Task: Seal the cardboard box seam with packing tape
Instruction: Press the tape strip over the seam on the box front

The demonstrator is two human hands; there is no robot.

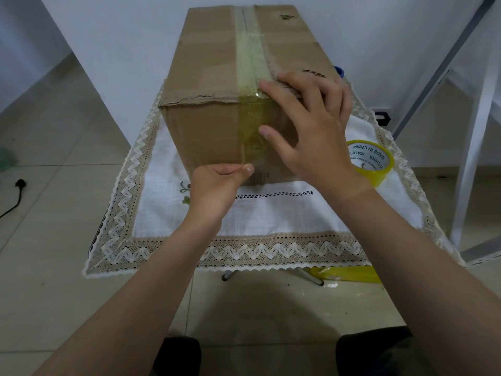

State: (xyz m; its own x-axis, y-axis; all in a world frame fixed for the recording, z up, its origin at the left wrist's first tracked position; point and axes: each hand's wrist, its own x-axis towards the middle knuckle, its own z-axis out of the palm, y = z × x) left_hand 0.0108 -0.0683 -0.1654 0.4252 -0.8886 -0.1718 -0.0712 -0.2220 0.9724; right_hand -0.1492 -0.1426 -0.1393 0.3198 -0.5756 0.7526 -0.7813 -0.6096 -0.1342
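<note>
A brown cardboard box (211, 66) stands on a small cloth-covered table. A strip of yellowish clear tape (250, 63) runs along its top seam and down over the near face. My right hand (309, 123) lies spread on the box's near top edge, its fingers and thumb touching the tape where it bends over the edge. My left hand (217, 185) is low on the near face, pinching the lower end of the tape between thumb and fingers. A roll of yellow packing tape (371, 161) lies on the cloth to the right of the box.
The white tablecloth (271, 213) with a lace zigzag border covers the table. A loose yellow piece of tape (349, 274) lies on the floor below the table's front right. A white metal frame (471, 126) stands to the right; a black cable (16, 194) lies on the floor at left.
</note>
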